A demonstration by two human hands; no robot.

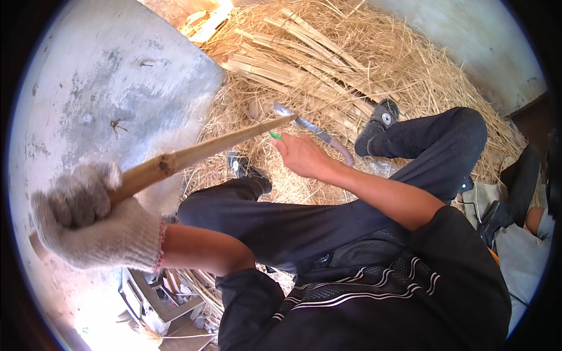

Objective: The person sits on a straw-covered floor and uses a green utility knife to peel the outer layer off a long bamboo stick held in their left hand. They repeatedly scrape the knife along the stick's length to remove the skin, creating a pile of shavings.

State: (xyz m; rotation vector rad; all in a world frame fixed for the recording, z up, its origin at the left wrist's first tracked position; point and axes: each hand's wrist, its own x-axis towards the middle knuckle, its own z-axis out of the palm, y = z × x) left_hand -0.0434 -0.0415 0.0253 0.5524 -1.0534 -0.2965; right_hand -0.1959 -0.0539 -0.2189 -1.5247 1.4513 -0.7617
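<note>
My left hand (96, 216), in a grey knitted glove, is wrapped round the thick end of a split bamboo strip (202, 153). The strip slants up to the right across my lap, narrowing to its far tip, with a dark node near the glove. My bare right hand (305, 157) is closed just below that tip. A small bright green piece (275, 135) sticks out of its fingers; the rest of it is hidden, so I cannot tell its kind. Behind the tip a large knife (319, 133) with a brownish handle lies on the shavings.
Bamboo strips (293, 70) lie heaped on straw-like shavings (433, 88) ahead. A worn wall (117, 76) rises at the left. My bent legs (281, 225) frame the work space. A wooden frame (161, 301) stands lower left. Another person's leg (521, 175) shows at the right.
</note>
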